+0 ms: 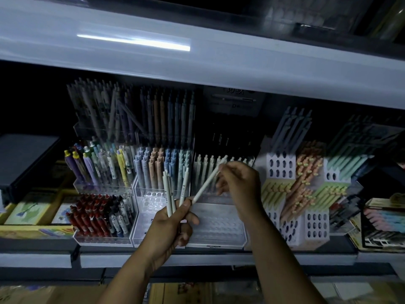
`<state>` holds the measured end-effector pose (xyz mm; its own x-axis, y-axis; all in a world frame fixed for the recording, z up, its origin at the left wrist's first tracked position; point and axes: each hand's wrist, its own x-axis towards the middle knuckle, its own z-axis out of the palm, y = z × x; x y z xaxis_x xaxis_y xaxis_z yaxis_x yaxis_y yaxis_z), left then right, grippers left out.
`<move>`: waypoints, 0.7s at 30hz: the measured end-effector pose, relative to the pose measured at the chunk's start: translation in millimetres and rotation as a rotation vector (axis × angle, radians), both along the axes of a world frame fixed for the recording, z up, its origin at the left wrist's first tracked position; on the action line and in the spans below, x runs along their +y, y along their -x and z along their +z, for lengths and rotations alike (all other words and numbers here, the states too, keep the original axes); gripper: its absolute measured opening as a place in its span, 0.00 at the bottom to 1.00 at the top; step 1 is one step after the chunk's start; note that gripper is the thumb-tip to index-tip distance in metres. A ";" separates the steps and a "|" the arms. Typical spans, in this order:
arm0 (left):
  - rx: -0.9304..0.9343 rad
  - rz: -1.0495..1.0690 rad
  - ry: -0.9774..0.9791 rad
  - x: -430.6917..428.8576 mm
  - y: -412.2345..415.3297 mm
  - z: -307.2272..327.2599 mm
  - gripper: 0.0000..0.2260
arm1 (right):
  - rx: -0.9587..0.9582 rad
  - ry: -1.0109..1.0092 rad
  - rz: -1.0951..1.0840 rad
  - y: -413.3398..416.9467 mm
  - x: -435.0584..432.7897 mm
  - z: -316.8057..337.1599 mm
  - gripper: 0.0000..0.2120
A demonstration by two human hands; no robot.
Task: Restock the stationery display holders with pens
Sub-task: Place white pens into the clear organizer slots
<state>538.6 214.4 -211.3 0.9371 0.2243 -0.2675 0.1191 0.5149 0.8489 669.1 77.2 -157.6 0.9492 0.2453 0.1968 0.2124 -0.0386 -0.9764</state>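
A single slim off-white plastic pen (pixel 207 184) poised before the clear perforated acrylic holder (pixel 219 222).

The right hand (pixel 238 185) pinched its upper end, slanted, the lower tip at the thumb of the left hand (pixel 173 224), which gripped a small bundle of matching off-white pens (pixel 169 194) by their lower ends. Such pens looked light, stiff and smooth; a fingertip pinch near the top would likely steer the tip into a hole without slipping.

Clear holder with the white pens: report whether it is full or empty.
Partly full: the clear holder has white pens only in its back row; the nearer rows of holes are bare.
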 end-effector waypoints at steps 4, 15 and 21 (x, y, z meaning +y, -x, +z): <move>-0.016 -0.006 0.000 1.2 1.4 -2.4 0.13 | -0.044 -0.080 -0.168 -18.3 -18.5 1.6 0.06; -0.038 0.008 0.132 1.7 -3.7 -1.8 0.18 | -0.444 0.297 -0.403 -55.2 -32.5 -36.7 0.11; -0.036 0.003 0.090 5.4 -1.9 -4.6 0.14 | -0.465 0.399 -0.374 -64.5 -22.6 -55.0 0.12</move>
<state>540.5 219.9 -215.9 0.9459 0.2033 -0.2530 0.0881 0.5894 0.8030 733.5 54.6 -212.6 0.8232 0.0575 0.5648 0.5061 -0.5251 -0.6842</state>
